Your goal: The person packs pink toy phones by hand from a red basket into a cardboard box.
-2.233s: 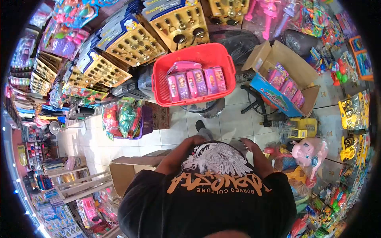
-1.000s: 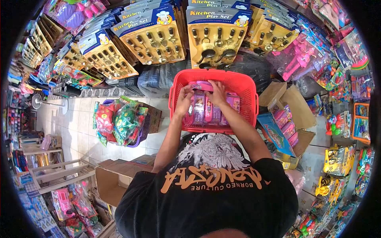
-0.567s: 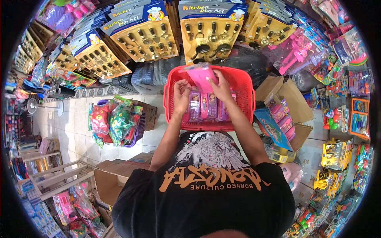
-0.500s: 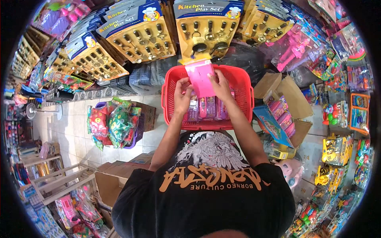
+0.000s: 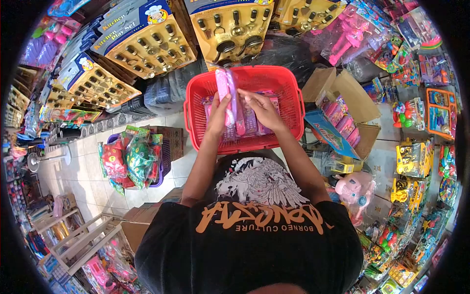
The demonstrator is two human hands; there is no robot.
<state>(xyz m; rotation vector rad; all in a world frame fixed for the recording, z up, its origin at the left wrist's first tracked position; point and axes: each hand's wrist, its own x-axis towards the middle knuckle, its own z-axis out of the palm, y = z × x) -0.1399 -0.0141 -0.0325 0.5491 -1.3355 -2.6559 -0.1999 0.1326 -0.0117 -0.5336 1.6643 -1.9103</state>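
Note:
My left hand (image 5: pixel 218 114) grips a slim pink-and-purple pack in clear plastic (image 5: pixel 226 84), held upright over a red plastic basket (image 5: pixel 292 81) with its narrow side toward me. My right hand (image 5: pixel 263 111) is just to the right of the pack, fingers stretched and apart, fingertips near its plastic edge. Below both hands, several similar pink and purple packs (image 5: pixel 250 123) lie inside the basket, partly hidden by my hands and the held pack.
Kitchen play sets (image 5: pixel 235 29) line the far side. An opened cardboard box (image 5: pixel 360 105) with pink packs stands right of the basket. To the left, a purple basket (image 5: pixel 166 159) carries bagged red and green toys (image 5: pixel 139 159). A pink toy (image 5: pixel 355 188) sits lower right.
The pink pack has turned from its broad face to its narrow side. My right hand has come off it, while my left hand keeps hold. The view has shifted slightly.

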